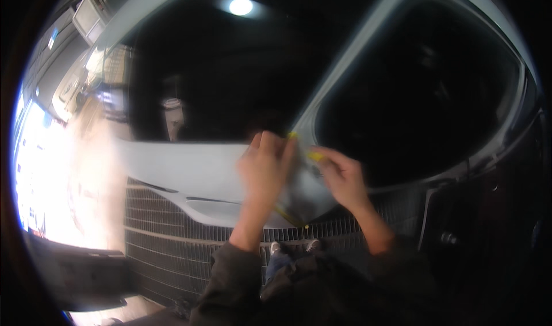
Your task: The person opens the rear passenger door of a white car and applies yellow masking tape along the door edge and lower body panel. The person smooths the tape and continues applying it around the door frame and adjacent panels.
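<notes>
White car bodywork [190, 153] lies in front of me, below a large dark window [207, 73]. A pale pillar [345, 56] parts this window from a second dark one [425, 90] on the right. My left hand [264, 168] is closed at the pillar's foot, somewhat blurred, with a bit of yellow strip [292, 135] at its fingertips. Just to the right, my right hand [343, 179] pinches another yellow piece [315, 156], which looks like tape. Whether the two pieces join is hidden by blur. Lower on the panel runs a thin yellow line [287, 215].
Under the car's edge is a dark floor grating [161, 217], with my shoes [275, 248] on it. A dark box-like object [80, 274] stands at the lower left. Bright glare [57, 176] fills the left side. A dark panel [477, 222] stands at the right.
</notes>
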Motion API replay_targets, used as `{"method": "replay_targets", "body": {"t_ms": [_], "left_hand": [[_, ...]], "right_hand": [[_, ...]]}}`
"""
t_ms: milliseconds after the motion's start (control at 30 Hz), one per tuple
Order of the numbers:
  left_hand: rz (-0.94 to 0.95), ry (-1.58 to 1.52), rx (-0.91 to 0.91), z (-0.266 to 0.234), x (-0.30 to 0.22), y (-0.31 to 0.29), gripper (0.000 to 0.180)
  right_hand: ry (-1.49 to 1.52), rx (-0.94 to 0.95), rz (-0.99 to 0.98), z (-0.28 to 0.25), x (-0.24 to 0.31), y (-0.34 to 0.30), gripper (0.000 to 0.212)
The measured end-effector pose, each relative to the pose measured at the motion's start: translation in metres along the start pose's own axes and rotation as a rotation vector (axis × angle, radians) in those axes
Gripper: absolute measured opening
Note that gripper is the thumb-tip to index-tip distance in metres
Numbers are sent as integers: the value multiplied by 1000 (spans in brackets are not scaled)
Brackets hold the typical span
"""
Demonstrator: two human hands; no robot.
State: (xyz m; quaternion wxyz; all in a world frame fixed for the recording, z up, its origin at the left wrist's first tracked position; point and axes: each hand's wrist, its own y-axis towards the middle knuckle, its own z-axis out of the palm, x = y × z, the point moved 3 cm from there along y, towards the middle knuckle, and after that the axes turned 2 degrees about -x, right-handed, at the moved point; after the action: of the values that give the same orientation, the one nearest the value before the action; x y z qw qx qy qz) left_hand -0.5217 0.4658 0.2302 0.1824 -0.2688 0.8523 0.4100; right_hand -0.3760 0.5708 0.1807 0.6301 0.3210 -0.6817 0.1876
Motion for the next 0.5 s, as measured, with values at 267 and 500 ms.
{"method": "replay_targets", "body": {"t_ms": [267,500], "left_hand": [[-406,-733,541,-15,15,-31,10],[-394,-545,182,-21,33,-18,3]], "right_hand": [[-325,190,-364,11,34,-14,67],[-687,169,-396,9,45,14,25]]}}
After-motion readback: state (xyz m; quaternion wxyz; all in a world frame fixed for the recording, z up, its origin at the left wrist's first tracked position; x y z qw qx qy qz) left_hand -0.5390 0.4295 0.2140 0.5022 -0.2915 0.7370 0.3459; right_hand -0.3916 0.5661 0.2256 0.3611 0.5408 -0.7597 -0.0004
